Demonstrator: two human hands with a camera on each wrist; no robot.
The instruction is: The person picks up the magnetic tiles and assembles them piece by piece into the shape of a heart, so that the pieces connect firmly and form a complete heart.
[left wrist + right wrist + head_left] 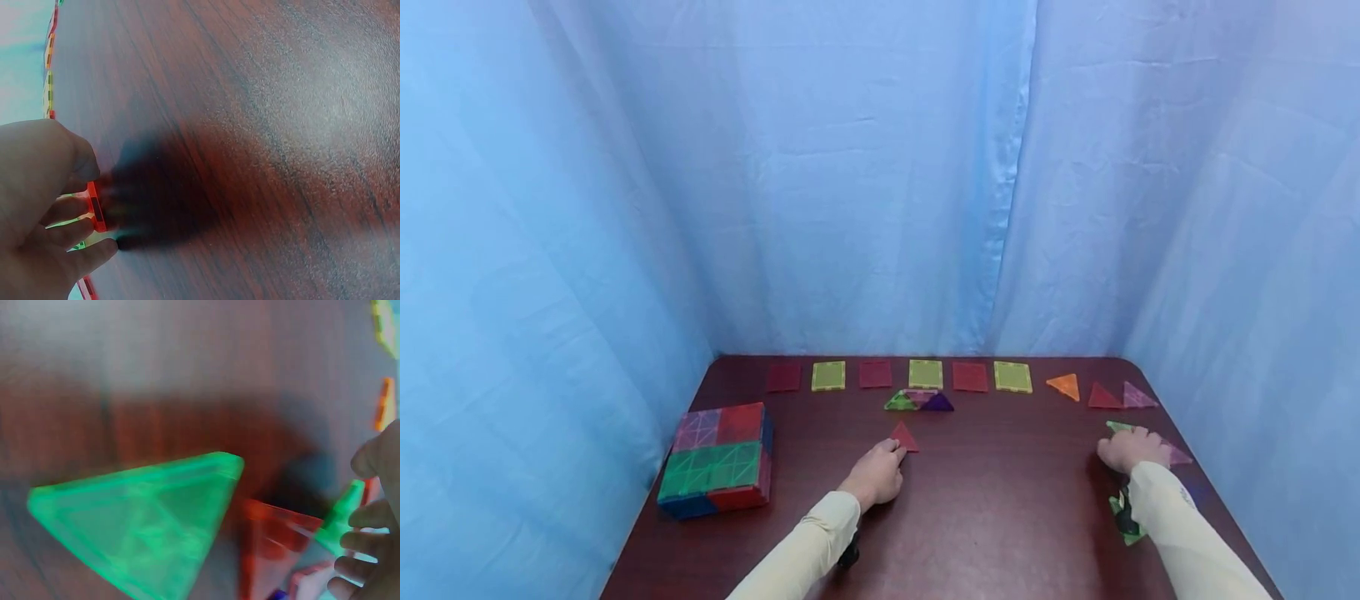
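In the head view, my left hand [877, 475] reaches to a translucent red triangle magnetic tile [905, 437] at the table's middle. The left wrist view has the thumb at one end of this tile's near edge [96, 207] and the fingers over and beside it. My right hand [1135, 450] is at the table's right side, over a green triangle tile [1118, 426] partly hidden by it. Its thumb and fingers are spread apart with nothing between them in the right wrist view, close to the small green tile [340, 515]. That view is blurred.
A block of stacked coloured tiles [718, 458] stands at left. Red and yellow square tiles [925, 374] line the back edge. Before them lie joined green, pink and purple pieces [937, 402]. An orange triangle [1066, 385] and several other triangles lie right. Blue curtains [865, 183] surround the table.
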